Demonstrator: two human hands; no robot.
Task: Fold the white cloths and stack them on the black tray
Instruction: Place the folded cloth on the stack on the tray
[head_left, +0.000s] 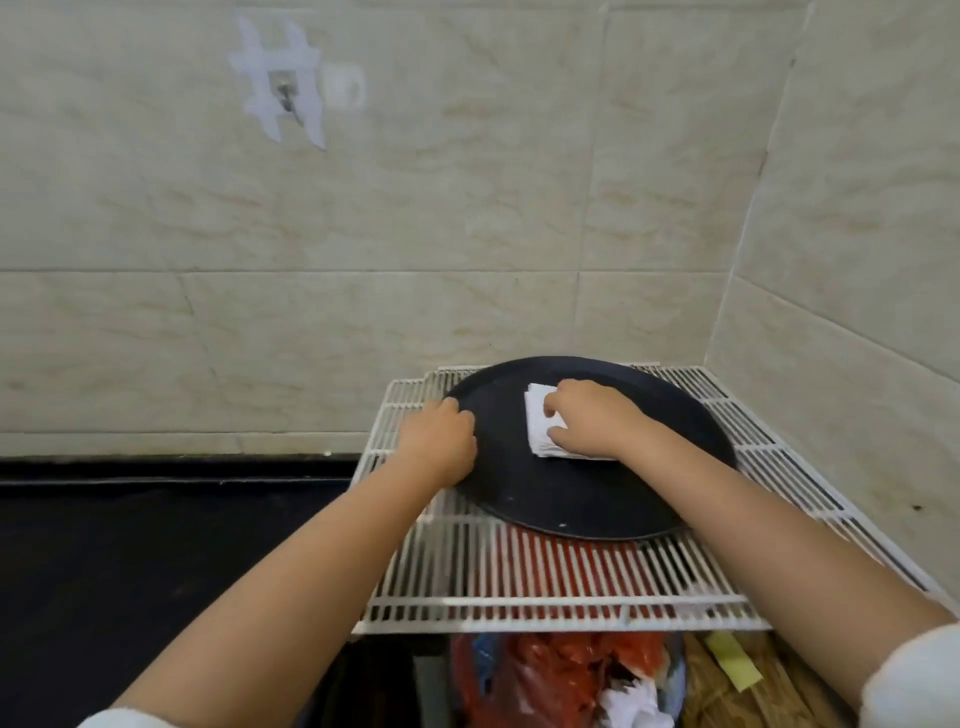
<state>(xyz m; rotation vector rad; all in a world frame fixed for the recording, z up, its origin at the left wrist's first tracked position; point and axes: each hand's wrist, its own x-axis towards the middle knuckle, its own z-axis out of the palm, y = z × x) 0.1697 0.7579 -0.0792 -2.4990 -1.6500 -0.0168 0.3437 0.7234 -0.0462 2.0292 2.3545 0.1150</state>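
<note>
Your right hand (587, 421) presses, fingers curled, on the folded white cloths (540, 428) at frame centre; your left hand (439, 444) clasps the round black tray (571, 499) by its left rim.

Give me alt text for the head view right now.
The right hand presses on a stack of folded white cloths on a round black tray, while the left hand rests at the tray's left rim. The tray sits on a white wire rack against a tiled wall.

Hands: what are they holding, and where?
The left hand grips the black tray at its left rim. The right hand rests on the folded white cloths, fingers at their left edge.
</note>
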